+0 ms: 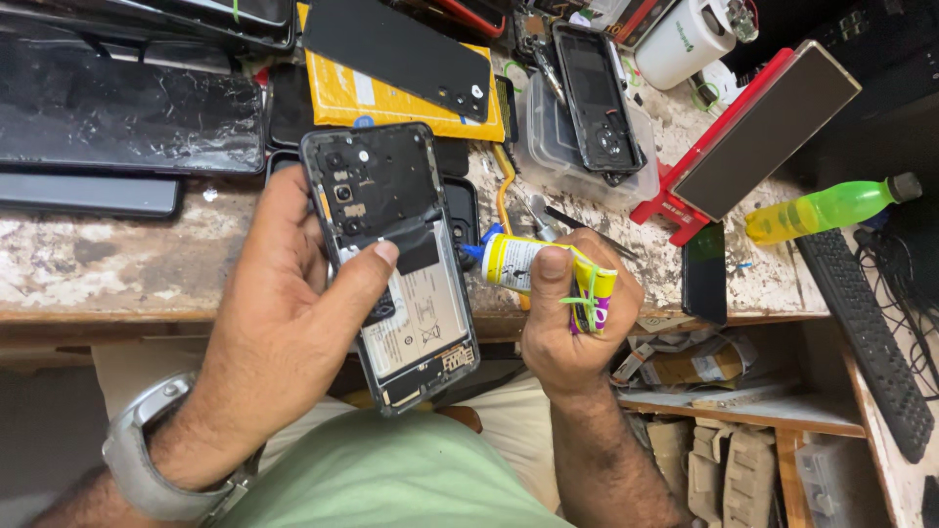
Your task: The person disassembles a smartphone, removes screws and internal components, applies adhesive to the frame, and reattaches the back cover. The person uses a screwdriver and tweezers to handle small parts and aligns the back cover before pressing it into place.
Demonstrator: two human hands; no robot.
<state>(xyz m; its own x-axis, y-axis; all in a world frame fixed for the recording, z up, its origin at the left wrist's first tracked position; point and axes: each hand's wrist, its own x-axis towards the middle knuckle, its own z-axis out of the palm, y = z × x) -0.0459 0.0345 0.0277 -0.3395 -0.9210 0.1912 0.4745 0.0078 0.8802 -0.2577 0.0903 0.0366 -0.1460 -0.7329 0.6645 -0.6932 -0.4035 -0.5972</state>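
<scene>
Phone [396, 259] with the back cover off is held in the left hand [279, 323], above the lap and just in front of the bench edge [117, 318]. The frame is cradled by the palm and fingers on its left side, and the thumb [367, 269] is pressed across the middle, just above the battery [421, 318]. Camera modules and the board are exposed at the upper end.

A small glue tube [543, 274], yellow and white with a blue nozzle, is closed in the right hand [572, 323]. The nozzle is pointed at the right edge of the phone, very near it; contact cannot be confirmed. The tail of the tube is rolled and tied with a green band.

Handling judgement: the opened phone is probably light and stiff along the frame, but fragile across the exposed board, cameras and battery. Hold is best taken on the side rails, as now, with thumb pressure kept light. The tube is soft; it is likely to yield glue under a slight squeeze, so the grip should be moderate.

Noted nearby on the worn bench: a loose black back cover [396, 44] on a yellow packet [391, 103], a second opened phone [592, 93] on a clear tray, a red stand [685, 210], and a green bottle [831, 207].
</scene>
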